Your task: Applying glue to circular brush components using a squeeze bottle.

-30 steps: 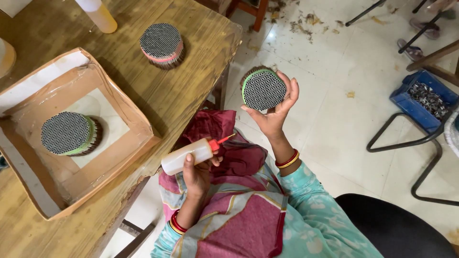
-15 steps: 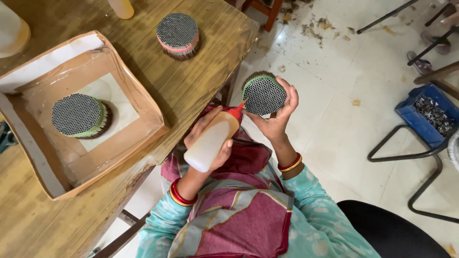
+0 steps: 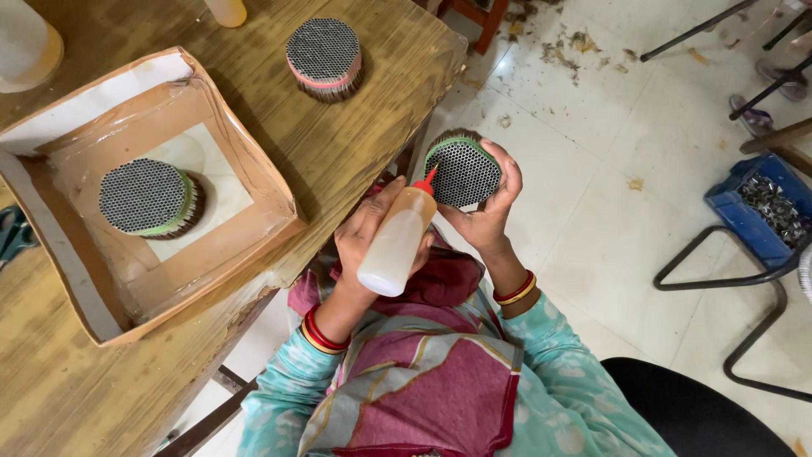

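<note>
Since a moment ago the squeeze bottle (image 3: 396, 245) has swung up from the lap, and its red nozzle now sits right at the left rim of the green-banded round bundle (image 3: 461, 172). From where I stand, the person's left hand (image 3: 376, 233) is wrapped around the bottle's pale body, tipping it nozzle-up toward the bundle's honeycomb face. Their right hand (image 3: 491, 211) cups that bundle from beneath and behind, fingers curled over its edge, holding it in the air over the lap, clear of the counter (image 3: 355, 144). By the look of it the squeezing has only just reached this piece; I can see no fluid on its face yet. A second green-banded bundle (image 3: 148, 199) lies inside the shallow cardboard tray (image 3: 254, 245), and a pink-banded bundle (image 3: 323, 55) stands on the bare wood beyond it.
</note>
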